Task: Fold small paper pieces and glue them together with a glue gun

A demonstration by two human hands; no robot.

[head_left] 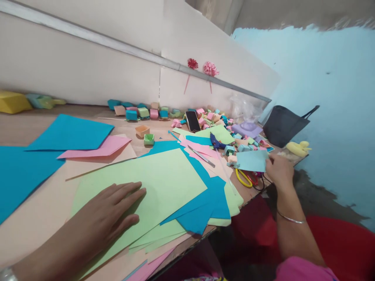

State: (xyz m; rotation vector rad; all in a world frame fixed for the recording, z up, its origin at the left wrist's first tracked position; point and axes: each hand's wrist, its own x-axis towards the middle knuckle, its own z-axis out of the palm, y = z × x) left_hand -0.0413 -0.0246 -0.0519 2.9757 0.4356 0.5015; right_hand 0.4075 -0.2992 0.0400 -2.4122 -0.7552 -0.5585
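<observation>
The left hand [114,212] lies open, pinning the green sheet [158,183] at lower left; the right hand [278,169] (centre right) pinches the pale-blue sheet [252,160], best lifted by its edge, uncreased.

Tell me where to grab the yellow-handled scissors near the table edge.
Grip the yellow-handled scissors by the handle loop, coming in from the near table edge beside the right hand. The loop lies flat and exposed there; the rest is hidden under the light blue sheet that hand holds.
</observation>
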